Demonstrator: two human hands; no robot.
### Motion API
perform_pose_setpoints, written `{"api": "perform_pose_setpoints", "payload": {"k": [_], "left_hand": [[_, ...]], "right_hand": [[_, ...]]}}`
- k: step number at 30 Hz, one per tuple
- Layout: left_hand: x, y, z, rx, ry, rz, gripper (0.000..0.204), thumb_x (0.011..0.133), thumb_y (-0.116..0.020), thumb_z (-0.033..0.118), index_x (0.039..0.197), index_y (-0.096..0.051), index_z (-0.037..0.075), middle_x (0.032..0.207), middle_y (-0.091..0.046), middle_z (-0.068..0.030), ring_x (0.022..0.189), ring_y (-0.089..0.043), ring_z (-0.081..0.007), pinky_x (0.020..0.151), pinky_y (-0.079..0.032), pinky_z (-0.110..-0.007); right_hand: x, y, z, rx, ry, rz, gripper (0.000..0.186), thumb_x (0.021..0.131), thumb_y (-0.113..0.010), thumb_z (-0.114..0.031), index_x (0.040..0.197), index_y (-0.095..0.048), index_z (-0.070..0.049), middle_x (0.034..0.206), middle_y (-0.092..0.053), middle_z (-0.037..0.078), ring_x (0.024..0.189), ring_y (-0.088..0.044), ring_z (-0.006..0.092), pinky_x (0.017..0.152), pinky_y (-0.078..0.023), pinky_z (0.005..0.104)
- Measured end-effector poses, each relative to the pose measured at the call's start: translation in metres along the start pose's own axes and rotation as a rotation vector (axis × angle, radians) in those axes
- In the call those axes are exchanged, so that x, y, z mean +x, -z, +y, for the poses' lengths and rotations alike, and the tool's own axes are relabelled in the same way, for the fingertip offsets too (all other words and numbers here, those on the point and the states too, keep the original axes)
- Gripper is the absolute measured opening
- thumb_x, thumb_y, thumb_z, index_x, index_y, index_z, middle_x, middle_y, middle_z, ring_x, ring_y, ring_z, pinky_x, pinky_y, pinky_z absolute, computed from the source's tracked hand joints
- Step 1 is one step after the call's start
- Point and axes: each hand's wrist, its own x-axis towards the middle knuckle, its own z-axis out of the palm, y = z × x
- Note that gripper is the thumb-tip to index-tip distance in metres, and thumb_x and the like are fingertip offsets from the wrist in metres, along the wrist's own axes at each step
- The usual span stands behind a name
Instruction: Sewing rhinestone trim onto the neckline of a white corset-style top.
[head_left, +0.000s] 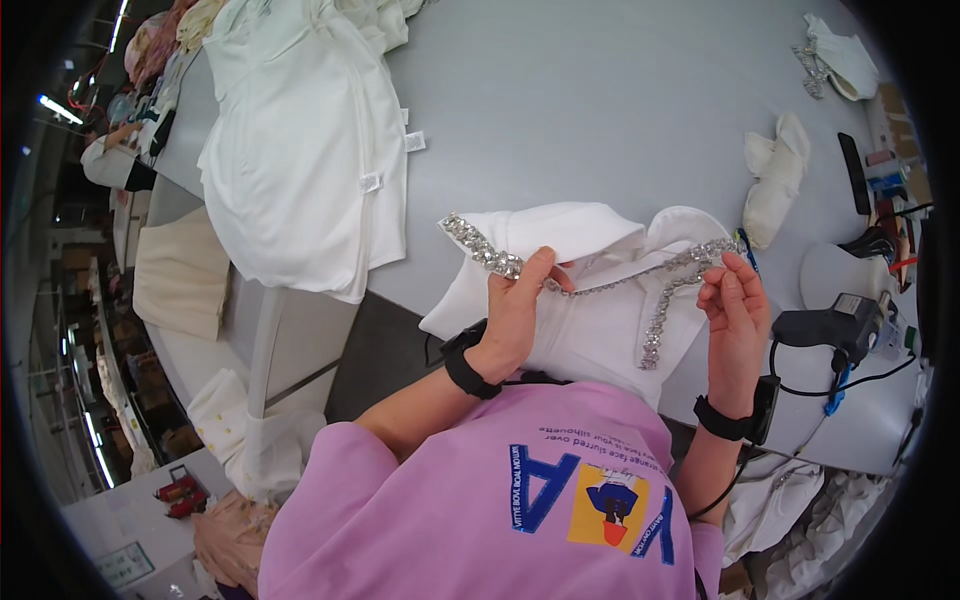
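A white garment (590,335) lies bunched at the table's near edge, against my body. Silvery rhinestone trim (480,245) runs along its edges. My left hand (517,312) is closed on the trim and the cloth beneath it, thumb on top. To the right, a second stretch of trim (653,330) hangs down over the white cloth. My right hand (735,300) is raised beside that trim's upper end, fingers curled and fingertips pinched together. What lies between those fingertips is too small to make out.
White garments (300,150) with small labels are stacked at the far left. On the right are a rolled cream cloth (777,180), a black handheld device (835,325) with a cable, and a dark flat bar (853,173). Beige cloth (182,275) drapes at left.
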Motion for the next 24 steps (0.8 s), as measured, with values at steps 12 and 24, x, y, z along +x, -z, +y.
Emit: {"api": "perform_pose_setpoints", "payload": {"k": [12, 24], "left_hand": [[0.027, 0.011, 0.008, -0.077, 0.171, 0.152, 0.031, 0.088, -0.044, 0.028, 0.108, -0.047, 0.005, 0.093, -0.056, -0.0034, 0.095, -0.053, -0.0153, 0.085, -0.038, -0.033], [-0.004, -0.040, -0.001, 0.600, 0.056, -1.006, 0.025, 0.083, -0.051, 0.005, 0.107, -0.055, 0.001, 0.100, -0.061, -0.0097, 0.077, -0.057, -0.0125, 0.072, -0.044, -0.025]], "right_hand": [[-0.010, -0.006, -0.005, -0.014, 0.016, 0.036, 0.016, 0.091, -0.050, -0.014, 0.100, -0.053, -0.001, 0.089, -0.064, 0.010, 0.067, -0.058, 0.0109, 0.063, -0.046, 0.0236], [-0.046, -0.029, -0.027, 0.090, -0.206, -0.233, 0.017, 0.091, -0.047, -0.011, 0.096, -0.055, 0.003, 0.081, -0.063, 0.014, 0.067, -0.062, 0.0172, 0.063, -0.051, 0.0277]]}}
